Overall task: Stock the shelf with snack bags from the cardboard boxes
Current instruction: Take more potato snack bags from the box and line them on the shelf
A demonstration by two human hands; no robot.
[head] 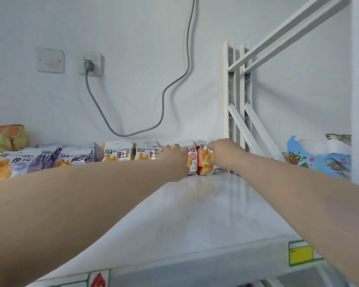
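Orange-and-white foil marks the two snack bags (203,160) standing upright at the middle of the frame, printed with fries and dark characters, pressed side by side at the back of the white shelf (205,208) against the wall. Left hand (175,157) rests fingers on the left bag of the pair; right hand (222,152) curls over the top of the right one. Whether either hand truly grips its bag cannot be told from here.

Left of the pair, two yellow-and-white bags (131,152) stand in the same row. Further left lie about three purple-and-white bags (48,160), tilted and overlapping, so the count is unsure. One orange bag (6,137) sits at the far left edge. One blue patterned package (319,160) lies at the right, beyond the white shelf upright (237,100).
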